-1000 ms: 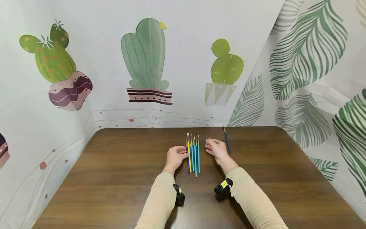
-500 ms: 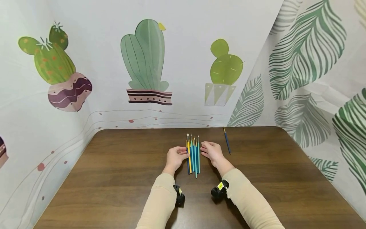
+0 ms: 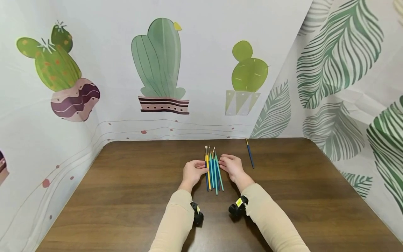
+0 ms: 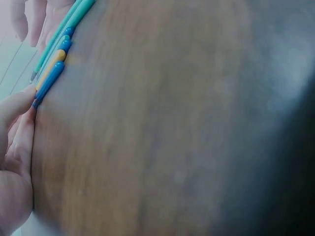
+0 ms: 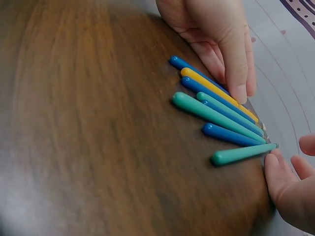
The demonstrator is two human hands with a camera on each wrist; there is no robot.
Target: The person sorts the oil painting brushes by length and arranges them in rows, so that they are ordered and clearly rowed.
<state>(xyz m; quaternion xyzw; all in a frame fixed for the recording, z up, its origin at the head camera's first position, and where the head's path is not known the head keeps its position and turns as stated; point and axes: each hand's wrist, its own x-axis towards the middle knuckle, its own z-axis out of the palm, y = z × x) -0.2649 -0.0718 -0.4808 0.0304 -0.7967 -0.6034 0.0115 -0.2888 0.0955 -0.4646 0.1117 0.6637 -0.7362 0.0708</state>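
Preferably, the left hand (image 3: 192, 173), unclenched, should steady the paintbrushes (image 5: 220, 118) near the far edge of the surface (image 3: 132, 196); the right hand (image 3: 232, 167), also loose, should nudge the slanted green brush (image 5: 241, 154) gently.

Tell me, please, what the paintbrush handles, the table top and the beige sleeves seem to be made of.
Paintbrush handles: probably painted wood or plastic; glossy, with highlights on the rounded ends.
Table top: wood or wood-look laminate, slightly shiny; brown grain and a soft glare show.
Beige sleeves: matte, soft fabric, judging by the creases; the fibre is unclear.
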